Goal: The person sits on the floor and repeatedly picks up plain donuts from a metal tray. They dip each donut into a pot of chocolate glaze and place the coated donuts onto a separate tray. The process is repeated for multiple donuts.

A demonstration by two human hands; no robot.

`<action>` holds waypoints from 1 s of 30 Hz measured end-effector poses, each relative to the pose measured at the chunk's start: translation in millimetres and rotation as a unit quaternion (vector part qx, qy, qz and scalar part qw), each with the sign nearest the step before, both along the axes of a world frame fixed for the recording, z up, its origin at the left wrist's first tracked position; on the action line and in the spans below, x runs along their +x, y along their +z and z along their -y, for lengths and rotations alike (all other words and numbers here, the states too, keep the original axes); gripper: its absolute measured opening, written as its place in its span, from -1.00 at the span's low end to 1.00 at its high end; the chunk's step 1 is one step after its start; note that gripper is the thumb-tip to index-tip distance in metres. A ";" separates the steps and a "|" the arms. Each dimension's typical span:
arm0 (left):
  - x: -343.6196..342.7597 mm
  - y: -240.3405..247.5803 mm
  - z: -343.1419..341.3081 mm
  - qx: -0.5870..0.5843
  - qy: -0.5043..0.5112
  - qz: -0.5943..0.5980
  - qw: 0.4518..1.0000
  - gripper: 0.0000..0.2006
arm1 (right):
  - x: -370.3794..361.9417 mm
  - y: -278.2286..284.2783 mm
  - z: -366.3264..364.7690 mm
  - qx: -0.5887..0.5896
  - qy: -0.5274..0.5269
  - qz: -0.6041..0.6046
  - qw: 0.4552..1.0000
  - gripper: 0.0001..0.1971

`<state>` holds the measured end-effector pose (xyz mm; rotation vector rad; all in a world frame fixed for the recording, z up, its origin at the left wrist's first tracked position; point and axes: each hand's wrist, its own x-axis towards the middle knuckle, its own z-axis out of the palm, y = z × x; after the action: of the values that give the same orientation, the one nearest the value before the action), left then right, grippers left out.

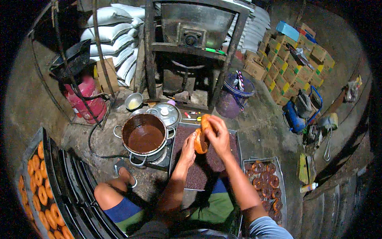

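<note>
Over a tray of dark brown sprinkles [197,177], my left hand [188,150] grips a golden ring doughnut [201,146] with dark chocolate on its inner side. My right hand [219,136] is closed on a second doughnut [205,122], held upright just above and against the first. The fingers partly cover both, so how far they touch is hard to tell. Left of the tray, a pot of melted chocolate [144,137] sits on a burner. At the lower right, another tray [281,175] holds several chocolate-coated doughnuts [267,181].
Plain doughnuts [43,195] fill a rack tray at far left, beside stacked black trays [75,179]. A lidded pot [167,113] and a small bowl [134,101] stand behind the chocolate pot. Also around are a red gas cylinder [85,99], a purple bucket [230,101] and stacked cartons [292,67].
</note>
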<state>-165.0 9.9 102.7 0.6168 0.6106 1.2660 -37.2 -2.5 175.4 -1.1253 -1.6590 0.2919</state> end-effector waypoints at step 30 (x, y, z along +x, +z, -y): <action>41.0 -185.4 -45.9 0.351 0.181 -0.600 0.696 -0.52 | 157.1 -280.6 -54.8 -0.065 0.020 0.323 0.944 -0.75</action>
<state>-124.0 55.8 -82.7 2.1453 1.3720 1.3282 119.9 52.3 -105.3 -1.3804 -2.2635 0.0527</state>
